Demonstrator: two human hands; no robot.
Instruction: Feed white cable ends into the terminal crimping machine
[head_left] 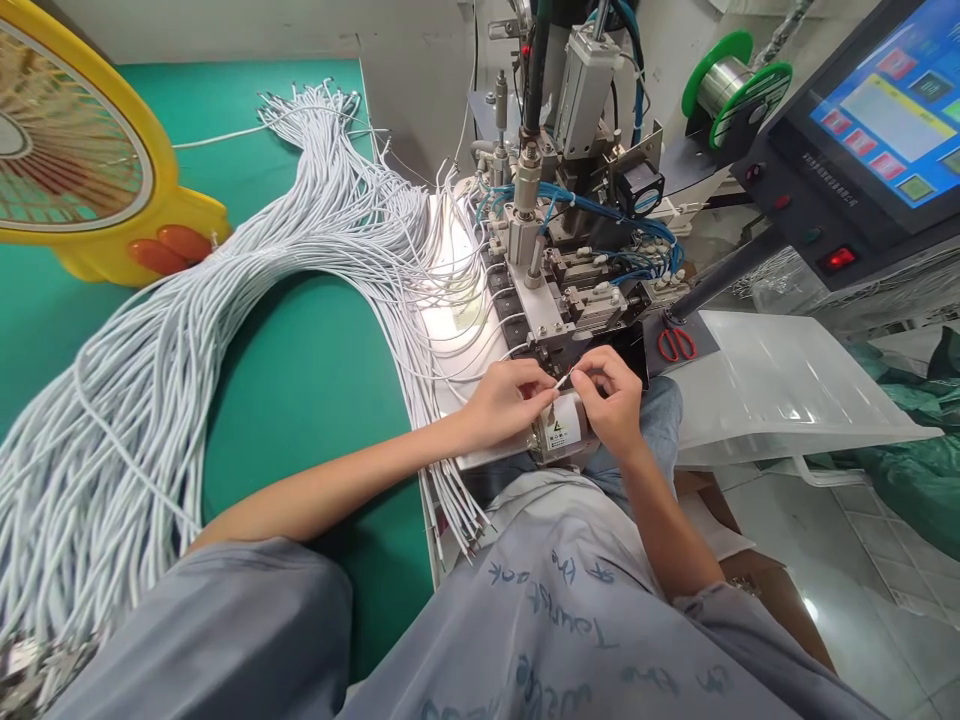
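Observation:
Pinched between the fingers of my left hand (511, 402) is a white cable (561, 381), close to its end. My right hand (609, 395) closes its thumb and fingers at the tip of the same cable; the wire ends there are too small to make out. Both hands are just in front of a benchtop machine (536, 290) with metal cylinders and blue air tubes. Below the cable, a motor-like housing with a white warning label (564, 424) shows between my hands. White cables (322, 240) lie in a large bundle to the left, some ends reaching the machine's front edge.
A yellow fan (169, 190) stands on the green table mat (300, 370) at left. Right of the machine are a solder wire spool (724, 85), a touchscreen panel (885, 120) on an arm, red-handled scissors (676, 344) and a translucent plastic sheet (795, 385).

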